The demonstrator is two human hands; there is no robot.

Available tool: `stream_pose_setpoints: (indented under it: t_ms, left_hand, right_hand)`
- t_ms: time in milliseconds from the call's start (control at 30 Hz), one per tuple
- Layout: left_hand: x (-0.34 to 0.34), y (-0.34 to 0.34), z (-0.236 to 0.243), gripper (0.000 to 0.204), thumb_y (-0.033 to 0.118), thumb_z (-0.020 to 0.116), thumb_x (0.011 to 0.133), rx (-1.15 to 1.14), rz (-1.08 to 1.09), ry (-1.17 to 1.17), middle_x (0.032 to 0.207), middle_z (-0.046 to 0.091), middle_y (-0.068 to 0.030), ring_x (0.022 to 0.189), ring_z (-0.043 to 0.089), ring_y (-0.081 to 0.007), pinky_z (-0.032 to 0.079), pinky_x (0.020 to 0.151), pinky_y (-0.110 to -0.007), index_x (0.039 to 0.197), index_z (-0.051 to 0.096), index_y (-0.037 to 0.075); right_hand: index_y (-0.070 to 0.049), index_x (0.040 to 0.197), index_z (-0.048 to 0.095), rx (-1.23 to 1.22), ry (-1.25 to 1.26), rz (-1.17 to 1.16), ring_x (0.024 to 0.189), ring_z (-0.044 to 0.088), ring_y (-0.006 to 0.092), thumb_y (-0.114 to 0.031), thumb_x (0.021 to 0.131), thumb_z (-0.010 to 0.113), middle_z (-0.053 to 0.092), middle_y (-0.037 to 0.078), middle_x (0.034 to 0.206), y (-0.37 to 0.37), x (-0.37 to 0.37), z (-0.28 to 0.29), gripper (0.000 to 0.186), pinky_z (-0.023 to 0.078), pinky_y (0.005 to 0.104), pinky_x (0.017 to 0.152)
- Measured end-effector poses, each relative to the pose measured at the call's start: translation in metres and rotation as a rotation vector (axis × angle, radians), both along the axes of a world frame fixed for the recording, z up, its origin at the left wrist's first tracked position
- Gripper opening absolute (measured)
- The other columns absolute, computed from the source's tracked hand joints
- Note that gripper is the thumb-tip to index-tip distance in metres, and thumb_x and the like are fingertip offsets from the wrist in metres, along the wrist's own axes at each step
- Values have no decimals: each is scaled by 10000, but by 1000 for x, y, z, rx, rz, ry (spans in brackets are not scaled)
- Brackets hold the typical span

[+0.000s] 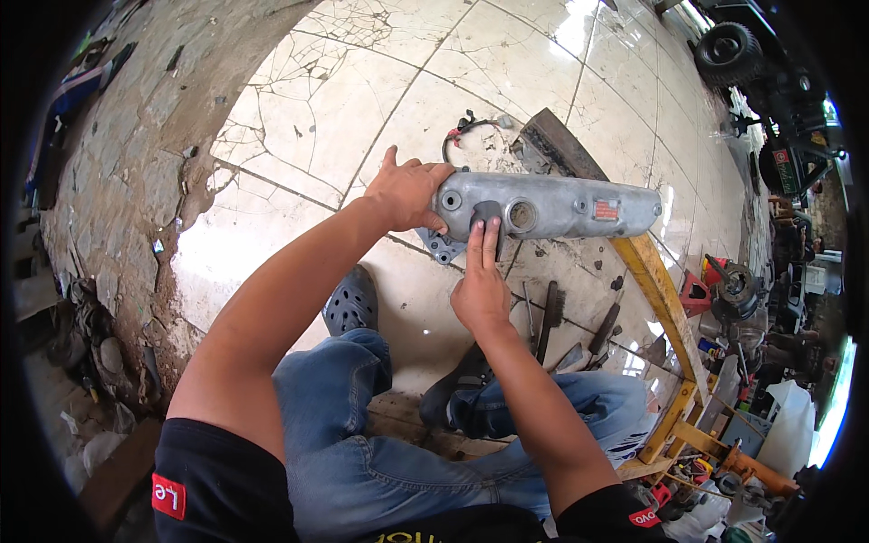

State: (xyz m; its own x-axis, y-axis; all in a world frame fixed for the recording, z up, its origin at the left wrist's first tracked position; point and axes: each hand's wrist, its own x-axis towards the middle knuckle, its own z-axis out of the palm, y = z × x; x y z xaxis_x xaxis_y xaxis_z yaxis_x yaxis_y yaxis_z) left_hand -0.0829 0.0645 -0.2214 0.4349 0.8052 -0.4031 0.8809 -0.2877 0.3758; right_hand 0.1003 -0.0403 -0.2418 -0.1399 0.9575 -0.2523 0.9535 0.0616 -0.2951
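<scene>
A long grey cast-metal engine valve cover (552,195) lies crosswise in front of me, with a round opening and a small red label on its upper face. My left hand (405,195) grips its left end, thumb on the near side and fingers over the far edge. With two outstretched fingers, my right hand (480,281) presses a dark piece of sandpaper (486,210) against the cover, just left of the round opening. The other fingers of that hand are curled in. Another grey metal part (443,251) shows partly from under the cover's left end.
Beneath the cover's right half stands a yellow metal frame (665,294) with a dark plate (563,145). A brush (551,312) and other hand tools lie by my right knee. Beyond the cover lies a short wiring cable (450,140). Clutter lines the right side; broken ground (154,172) runs along the left.
</scene>
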Motion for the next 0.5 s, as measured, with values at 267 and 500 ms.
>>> stream_pose_setpoints:
  t_ms: [267,500]
  left_hand:
    - [0,-3,1,929,485,807,753,-6,44,0,1406,572,-56,1359,472,-260,190,1189,-605,1502,356,169]
    - [-4,-3,1,914,477,819,736,-4,37,-10,1390,582,-59,1350,482,-266,198,1184,-617,1476,378,172]
  right_hand:
    - [-85,1584,186,-30,-223,-90,1002,698,358,-41,790,576,110,107,1670,74,40,45,885,579,416,791]
    - [-145,1589,188,-22,-164,101,1009,681,368,-17,766,561,93,74,1673,69,62,40,912,575,442,751]
